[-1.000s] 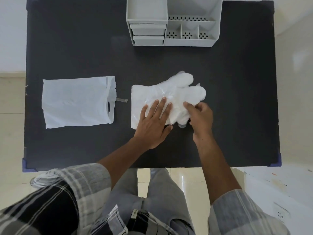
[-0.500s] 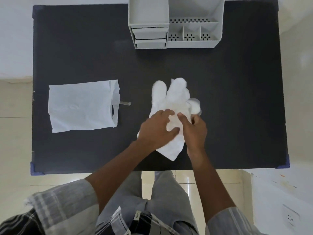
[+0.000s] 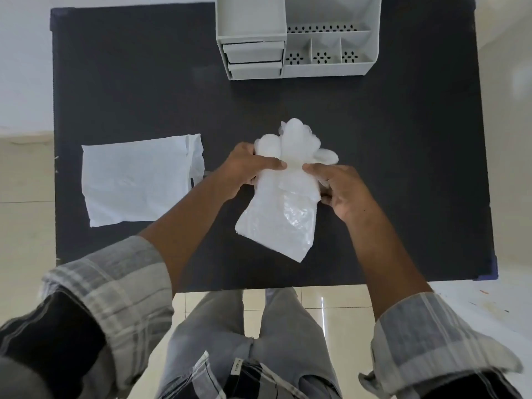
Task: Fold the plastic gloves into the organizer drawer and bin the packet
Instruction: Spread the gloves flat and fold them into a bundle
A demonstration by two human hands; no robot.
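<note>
A stack of translucent white plastic gloves (image 3: 283, 214) is held over the middle of the black table (image 3: 403, 168), fingers pointing away from me, cuffs towards me. My left hand (image 3: 247, 168) pinches its left side near the finger end. My right hand (image 3: 342, 191) grips its right edge, thumb on top. The white packet (image 3: 138, 180) lies flat at the left of the table, apart from both hands. The grey organizer (image 3: 299, 36) stands at the far edge; its two small drawers (image 3: 253, 60) on the left side are shut.
The organizer's right half has three small open compartments (image 3: 325, 56) and a larger one behind. The table's near edge (image 3: 288, 283) runs just above my knees. Tiled floor (image 3: 26, 214) lies to the left and below.
The gloves have turned from lying sideways to pointing away from me, and both hands have lifted and gathered them at the middle. The packet has not moved.
</note>
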